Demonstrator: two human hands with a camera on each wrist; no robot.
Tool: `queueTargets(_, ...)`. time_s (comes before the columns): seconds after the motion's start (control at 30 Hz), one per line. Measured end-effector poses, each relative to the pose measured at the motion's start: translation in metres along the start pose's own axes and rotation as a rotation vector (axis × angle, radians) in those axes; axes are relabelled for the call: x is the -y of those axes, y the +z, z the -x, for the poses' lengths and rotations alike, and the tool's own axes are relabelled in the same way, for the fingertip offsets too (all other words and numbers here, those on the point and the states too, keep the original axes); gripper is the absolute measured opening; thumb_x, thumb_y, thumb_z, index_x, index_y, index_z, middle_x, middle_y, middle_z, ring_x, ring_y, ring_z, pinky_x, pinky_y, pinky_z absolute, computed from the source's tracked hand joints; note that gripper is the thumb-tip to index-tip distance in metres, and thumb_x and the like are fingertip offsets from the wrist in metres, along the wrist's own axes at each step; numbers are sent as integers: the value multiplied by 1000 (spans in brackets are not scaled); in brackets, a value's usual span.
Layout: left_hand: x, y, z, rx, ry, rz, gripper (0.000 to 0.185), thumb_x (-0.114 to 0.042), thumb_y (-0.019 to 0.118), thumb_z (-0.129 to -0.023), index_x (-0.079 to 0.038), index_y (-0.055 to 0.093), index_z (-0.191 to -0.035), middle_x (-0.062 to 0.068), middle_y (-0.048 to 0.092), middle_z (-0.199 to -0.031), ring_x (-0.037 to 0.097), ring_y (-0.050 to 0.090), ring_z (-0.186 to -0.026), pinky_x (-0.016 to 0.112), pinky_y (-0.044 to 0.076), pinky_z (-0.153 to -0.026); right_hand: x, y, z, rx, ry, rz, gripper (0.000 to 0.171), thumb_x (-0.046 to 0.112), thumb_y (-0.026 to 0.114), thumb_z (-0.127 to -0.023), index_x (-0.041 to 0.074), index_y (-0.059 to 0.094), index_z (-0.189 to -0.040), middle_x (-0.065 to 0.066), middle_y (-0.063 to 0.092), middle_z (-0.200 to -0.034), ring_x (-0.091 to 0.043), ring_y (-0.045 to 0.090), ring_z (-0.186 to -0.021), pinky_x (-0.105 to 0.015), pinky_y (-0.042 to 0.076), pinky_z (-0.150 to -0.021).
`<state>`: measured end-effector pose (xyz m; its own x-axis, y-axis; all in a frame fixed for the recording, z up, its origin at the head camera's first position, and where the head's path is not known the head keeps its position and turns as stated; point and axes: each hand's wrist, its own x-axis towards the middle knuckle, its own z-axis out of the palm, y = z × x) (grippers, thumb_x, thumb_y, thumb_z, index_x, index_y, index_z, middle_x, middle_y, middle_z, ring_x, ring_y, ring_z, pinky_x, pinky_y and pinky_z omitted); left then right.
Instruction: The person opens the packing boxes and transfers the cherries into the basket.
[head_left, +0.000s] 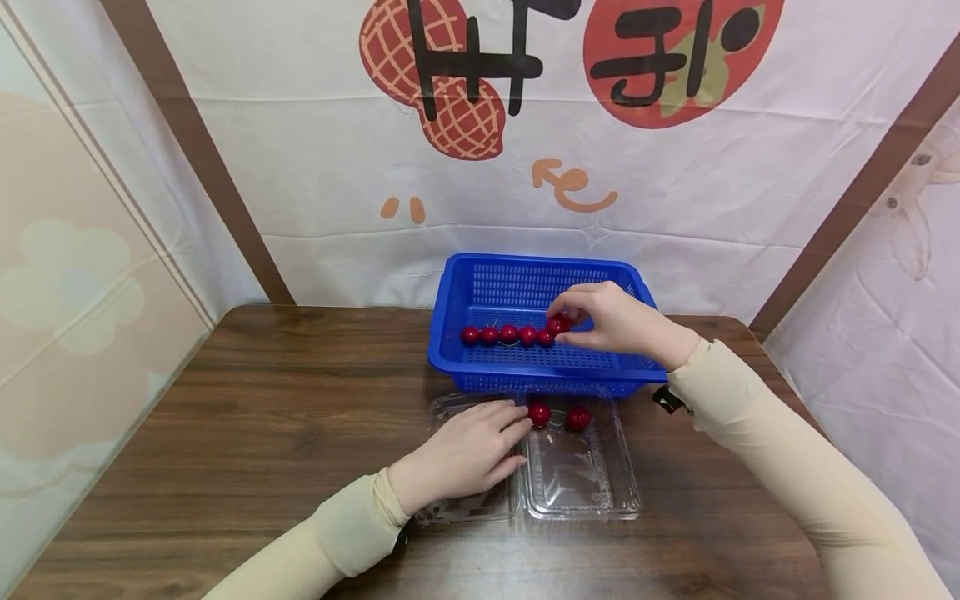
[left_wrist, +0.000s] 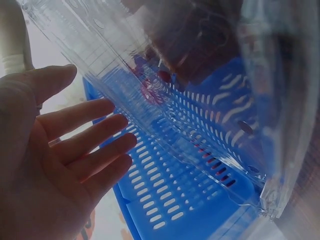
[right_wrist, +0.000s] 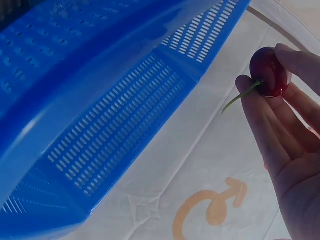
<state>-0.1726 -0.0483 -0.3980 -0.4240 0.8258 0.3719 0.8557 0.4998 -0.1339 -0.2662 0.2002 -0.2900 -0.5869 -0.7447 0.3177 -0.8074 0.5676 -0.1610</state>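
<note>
Over the blue plastic basket, the person's right hand pinches a single red cherry between thumb and fingertips, the grip clamped on the fruit. The right wrist view shows this cherry close up, its thin green stem jutting out to the side of the fingers. To the left of that grip, a row of cherries lies on the basket floor, touching one another in a line.

Just below the basket, on the wooden desk, lies an open clear plastic clamshell box. The left hand rests flat on its left half, fingers straight and relaxed, holding nothing. Just beyond those fingertips, two loose cherries sit in the box's right half, near the basket wall.

A cherry looks small, light, smooth and glossy, so it may slip; its skin is thin and likely bruises under a hard squeeze. A gentle pinch across the round body, as here, seems the safest hold; the stem looks too fine to trust. The clamshell seems thin and flexible, likely to slide unless pressed down.

Hard to make out: the left wrist view is blurred by clear plastic close to the lens, with only red smudges behind it. The hand hides part of the held cherry, so the head view does not show whether it touches the row.
</note>
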Motion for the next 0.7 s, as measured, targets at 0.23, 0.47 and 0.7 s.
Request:
queueTargets(0.23, 0, 0, 0, 4, -4, 11, 42, -35, 60, -90, -5, 64, -119, 10, 63, -123, 26, 56, -119, 35, 42, -106, -10, 0, -9, 16, 46, 9, 27, 23, 76, -79, 11, 70, -103, -3, 69, -96, -19, 65, -80, -35, 57, -71)
queueTargets(0.47, 0, 2, 1, 38, -22, 9, 42, -36, 57, -92, -7, 63, -121, 8, 61, -125, 25, 55, -122, 33, 40, -108, -22, 1, -18, 60, 95, -14, 26, 23, 75, -81, 11, 69, -103, -4, 70, -100, -20, 66, -85, -35, 58, -74)
queueTargets(0.7, 0, 2, 1, 31, -19, 1, 42, -36, 57, -91, -7, 64, -121, 8, 62, -125, 25, 55, -121, 33, 40, -108, -37, 4, -28, 113, 184, -63, 26, 21, 76, -81, 9, 70, -103, -5, 71, -95, -17, 68, -85, -33, 58, -76)
